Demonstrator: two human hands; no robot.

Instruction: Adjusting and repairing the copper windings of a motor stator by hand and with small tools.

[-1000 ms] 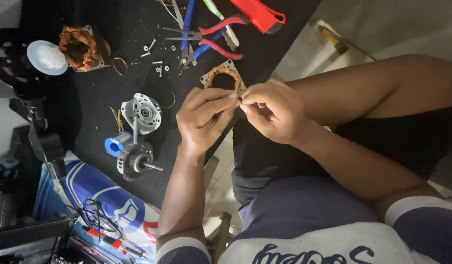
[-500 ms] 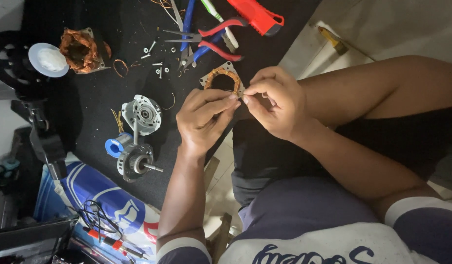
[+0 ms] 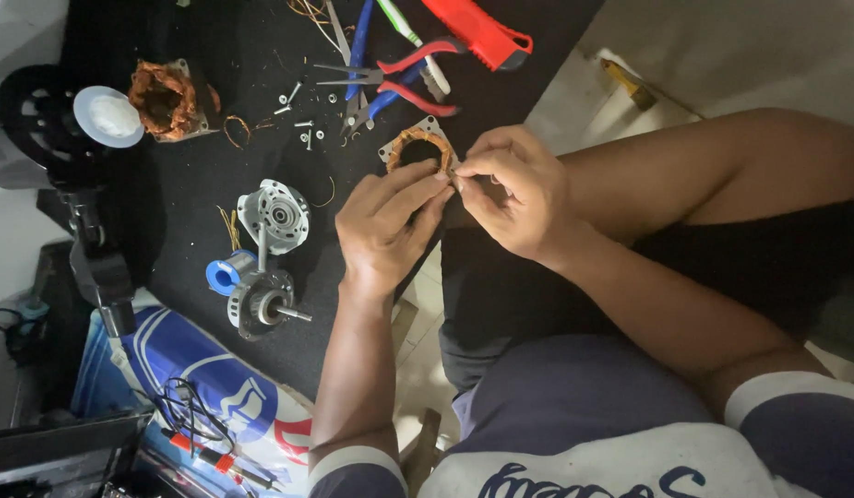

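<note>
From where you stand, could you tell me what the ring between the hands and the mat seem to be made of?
The ring, touched by the left hand and right hand, looks like a pale metal square frame wound with copper wire: orange-brown, glossy coils. The mat looks like black matte rubber or foam, without shine; which one I cannot tell.

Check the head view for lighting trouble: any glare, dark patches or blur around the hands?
Head view: dim overall; black mat swallows detail, white disc glares slightly; left hand, right hand and copper-wound stator fairly sharp.
</note>
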